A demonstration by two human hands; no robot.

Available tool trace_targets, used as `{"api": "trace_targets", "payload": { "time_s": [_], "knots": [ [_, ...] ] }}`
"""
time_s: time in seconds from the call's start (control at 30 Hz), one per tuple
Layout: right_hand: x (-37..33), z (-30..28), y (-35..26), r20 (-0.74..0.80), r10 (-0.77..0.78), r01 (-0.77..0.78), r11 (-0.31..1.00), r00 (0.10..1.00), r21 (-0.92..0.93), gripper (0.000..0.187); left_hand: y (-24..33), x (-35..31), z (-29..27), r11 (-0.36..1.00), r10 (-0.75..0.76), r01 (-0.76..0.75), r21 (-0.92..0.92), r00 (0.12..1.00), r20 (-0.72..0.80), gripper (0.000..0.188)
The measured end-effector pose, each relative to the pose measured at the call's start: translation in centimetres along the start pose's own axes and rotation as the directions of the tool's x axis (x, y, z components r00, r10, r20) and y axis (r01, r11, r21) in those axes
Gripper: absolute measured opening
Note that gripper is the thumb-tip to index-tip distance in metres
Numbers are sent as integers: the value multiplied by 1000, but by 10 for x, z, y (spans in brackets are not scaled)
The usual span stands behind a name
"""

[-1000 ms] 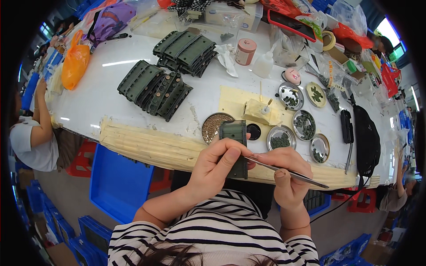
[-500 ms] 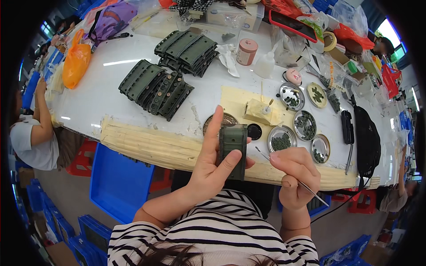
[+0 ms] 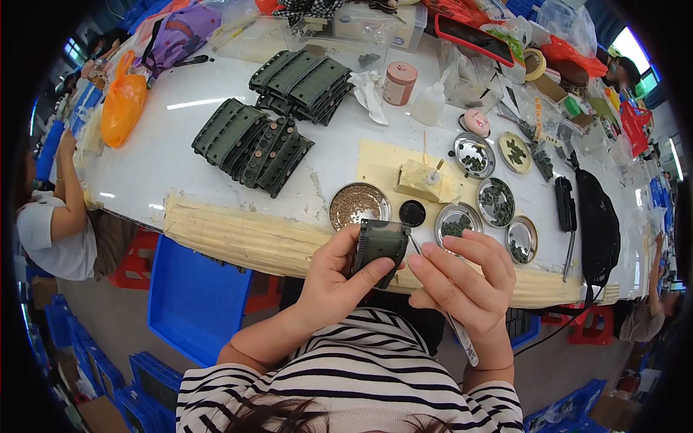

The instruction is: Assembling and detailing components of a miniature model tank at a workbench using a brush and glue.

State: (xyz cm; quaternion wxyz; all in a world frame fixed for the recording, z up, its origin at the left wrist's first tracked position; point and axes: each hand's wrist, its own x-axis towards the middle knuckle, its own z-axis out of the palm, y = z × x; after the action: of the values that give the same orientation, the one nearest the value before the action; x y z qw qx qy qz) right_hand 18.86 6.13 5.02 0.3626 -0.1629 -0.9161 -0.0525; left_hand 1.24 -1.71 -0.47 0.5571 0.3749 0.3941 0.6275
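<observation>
Close in front of me, my left hand (image 3: 328,285) is closed around a dark green ridged plastic part (image 3: 380,244), its thumb across the near face. My right hand (image 3: 473,285) pinches slim metal tweezers (image 3: 460,333), whose tip is at the right edge of the part; whether the tip holds anything is too small to tell. Just beyond the part sits a round dish of brown grains (image 3: 354,202). Beside it are a small black round dish (image 3: 412,213) and a metal dish of small green pieces (image 3: 455,225).
Two stacks of similar green parts (image 3: 249,144) (image 3: 299,83) lie at the back left. A tape-covered block (image 3: 422,180) stands mid-table. More dishes (image 3: 496,202), a pink jar (image 3: 399,83) and a black pouch (image 3: 600,224) are around. A blue tray (image 3: 191,296) is below the table edge.
My left index finger has come down from pointing up and curled behind the green part, which is tilted differently. My right hand has brought the tweezers left to the part's edge.
</observation>
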Motion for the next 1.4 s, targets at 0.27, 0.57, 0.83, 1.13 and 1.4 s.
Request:
{"api": "trace_targets", "payload": {
  "time_s": [0.27, 0.57, 0.83, 1.13, 1.4],
  "knots": [
    [1, -1, 0, 10, -35, 36, 998, 999, -49, 25, -3, 0, -2, 1000, 3, -3, -4, 1000, 18, 31],
    [2, -5, -1, 21, -58, 58, 998, 998, -28, 26, -6, -1, -6, 1000, 3, -4, 29, 1000, 30, 34],
    [4, -10, -4, 48, -84, 87, 995, 995, -57, 25, -5, -3, -5, 1000, 14, -15, 27, 999, 30, 34],
    [7, -14, -1, 87, -87, 85, 996, 992, 29, 25, -1, -2, -3, 998, 12, -7, -65, 997, 71, 29],
    [5, -13, 7, 30, 15, -22, 975, 999, 221, 30, 3, -3, -8, 954, -165, 195, -229, 976, 145, 29]
  ]
}}
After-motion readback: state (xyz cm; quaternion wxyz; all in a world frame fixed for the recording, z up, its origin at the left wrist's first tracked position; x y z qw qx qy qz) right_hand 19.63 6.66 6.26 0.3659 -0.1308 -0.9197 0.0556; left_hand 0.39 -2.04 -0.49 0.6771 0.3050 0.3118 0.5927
